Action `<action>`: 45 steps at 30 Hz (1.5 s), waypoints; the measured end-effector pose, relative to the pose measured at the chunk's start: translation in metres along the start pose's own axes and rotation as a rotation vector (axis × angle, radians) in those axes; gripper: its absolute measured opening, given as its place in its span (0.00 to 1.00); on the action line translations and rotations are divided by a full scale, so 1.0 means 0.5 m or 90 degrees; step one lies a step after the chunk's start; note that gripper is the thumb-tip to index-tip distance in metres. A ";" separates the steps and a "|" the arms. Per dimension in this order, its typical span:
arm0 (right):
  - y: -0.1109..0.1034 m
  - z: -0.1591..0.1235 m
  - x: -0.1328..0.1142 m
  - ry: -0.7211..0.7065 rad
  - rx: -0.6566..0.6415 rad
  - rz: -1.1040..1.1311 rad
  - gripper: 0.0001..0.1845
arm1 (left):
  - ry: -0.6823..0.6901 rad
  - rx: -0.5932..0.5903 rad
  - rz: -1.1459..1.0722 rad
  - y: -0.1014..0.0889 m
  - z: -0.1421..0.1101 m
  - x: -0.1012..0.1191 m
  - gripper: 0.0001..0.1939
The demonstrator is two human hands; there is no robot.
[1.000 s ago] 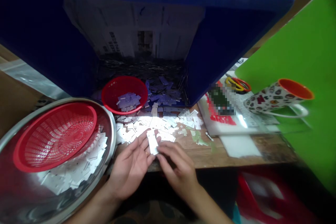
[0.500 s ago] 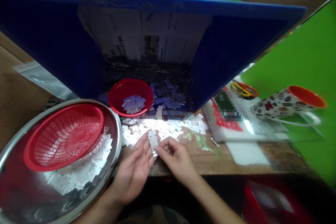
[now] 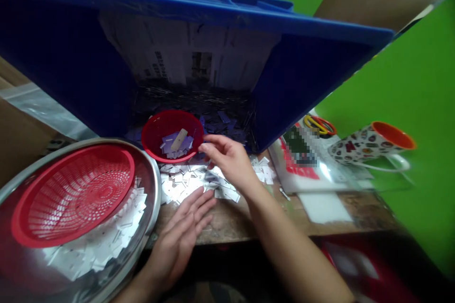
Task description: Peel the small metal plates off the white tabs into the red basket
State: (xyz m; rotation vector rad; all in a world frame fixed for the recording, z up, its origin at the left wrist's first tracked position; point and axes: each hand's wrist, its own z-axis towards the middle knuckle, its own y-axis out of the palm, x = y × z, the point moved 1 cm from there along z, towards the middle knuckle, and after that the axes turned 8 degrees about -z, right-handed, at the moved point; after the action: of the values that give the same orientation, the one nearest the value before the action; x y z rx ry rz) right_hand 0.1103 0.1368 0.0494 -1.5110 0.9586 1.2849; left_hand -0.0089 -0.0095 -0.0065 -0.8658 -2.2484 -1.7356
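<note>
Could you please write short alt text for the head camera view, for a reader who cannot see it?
A person's right hand reaches, fingers open, beside a small red bowl of metal pieces, while the left hand lies open near loose pieces on the table. A steel basin holds a red colander.

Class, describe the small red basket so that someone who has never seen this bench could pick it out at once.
Find the big blue crate lying on its side at the back of the bench. At its open mouth sits the small red basket, with pale plates inside, next to the right hand. The other red basket is far larger and rests in a steel bowl.
</note>
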 end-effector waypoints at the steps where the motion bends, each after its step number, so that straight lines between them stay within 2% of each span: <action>1: -0.018 0.007 0.010 -0.012 0.047 -0.098 0.18 | -0.005 0.007 0.030 -0.005 -0.001 0.002 0.20; 3: -0.053 0.011 0.039 -0.007 0.100 -0.294 0.13 | 0.000 0.023 0.105 -0.018 0.001 0.003 0.18; 6: -0.083 -0.003 0.082 0.010 0.099 -0.410 0.08 | 0.036 0.035 0.255 -0.042 0.008 -0.001 0.15; 10: -0.054 -0.040 0.100 -0.028 0.038 -0.476 0.09 | 0.073 0.036 0.423 -0.058 0.011 -0.014 0.13; 14: -0.020 -0.049 0.091 -0.100 -0.041 -0.696 0.14 | 0.099 0.015 0.535 -0.060 0.005 -0.021 0.13; 16: -0.033 -0.031 0.085 -0.098 -0.025 -0.799 0.14 | 0.108 0.024 0.559 -0.062 0.004 -0.021 0.12; 18: -0.065 0.000 0.078 -0.078 0.031 -0.859 0.17 | 0.107 0.038 0.559 -0.064 0.006 -0.021 0.12; 20: -0.104 0.039 0.070 -0.068 0.086 -0.899 0.23 | 0.099 0.043 0.548 -0.064 0.009 -0.023 0.12; 22: -0.134 0.079 0.064 -0.084 0.103 -0.947 0.27 | 0.099 0.046 0.541 -0.062 0.013 -0.026 0.12; 25: -0.149 0.128 0.063 -0.148 0.041 -0.983 0.30 | 0.119 0.063 0.524 -0.058 0.016 -0.032 0.11; 28: -0.130 0.158 0.068 -0.234 -0.040 -1.017 0.30 | 0.134 0.062 0.505 -0.057 0.016 -0.035 0.12; 31: -0.101 0.180 0.072 -0.278 -0.057 -1.060 0.27 | 0.138 0.047 0.500 -0.061 0.016 -0.036 0.12; 37: -0.069 0.223 0.071 -0.267 -0.043 -1.092 0.23 | 0.125 0.051 0.497 -0.064 0.019 -0.035 0.13; 40: -0.067 0.238 0.068 -0.273 -0.043 -1.103 0.21 | 0.120 0.047 0.497 -0.065 0.023 -0.031 0.13; 45: -0.072 0.254 0.058 -0.284 -0.065 -1.110 0.18 | 0.101 -0.003 0.517 -0.077 0.029 -0.025 0.13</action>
State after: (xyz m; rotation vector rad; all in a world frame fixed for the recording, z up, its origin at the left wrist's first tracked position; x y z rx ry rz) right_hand 0.1126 0.2687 0.0196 -1.3091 -0.7378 0.2561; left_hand -0.0165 -0.0059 -0.0487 -1.3340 -1.4618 -1.3450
